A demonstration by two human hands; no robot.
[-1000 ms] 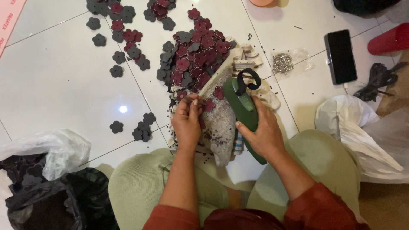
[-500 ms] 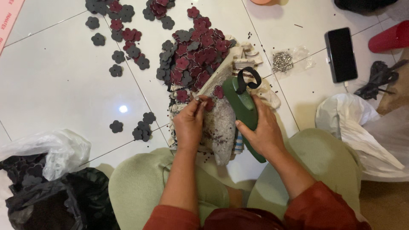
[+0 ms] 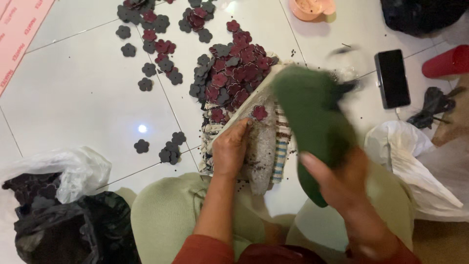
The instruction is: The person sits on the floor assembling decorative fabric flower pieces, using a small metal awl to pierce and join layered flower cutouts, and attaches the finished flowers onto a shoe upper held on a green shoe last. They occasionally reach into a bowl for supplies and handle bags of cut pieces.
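The person sits on the tiled floor [image 3: 73,93] with a pale, speckled work block [image 3: 261,151] resting on a striped cloth [image 3: 281,146] just in front of the knees. The left hand [image 3: 229,151] presses flat on the near left edge of that block, fingers closed down on it, steadying it. A single maroon flower cut-out [image 3: 259,112] lies on the far end of the block, apart from the fingers. The right hand [image 3: 342,181] is clamped around a green tool [image 3: 312,122], blurred, raised above the right side of the block. Beyond the block lies a heap of maroon and grey flower pieces [image 3: 229,68]; a phone [image 3: 392,78] lies well to the block's right. This looks like the striking step, and the next move calls for the tool landing squarely on the block, clear of the left fingers.
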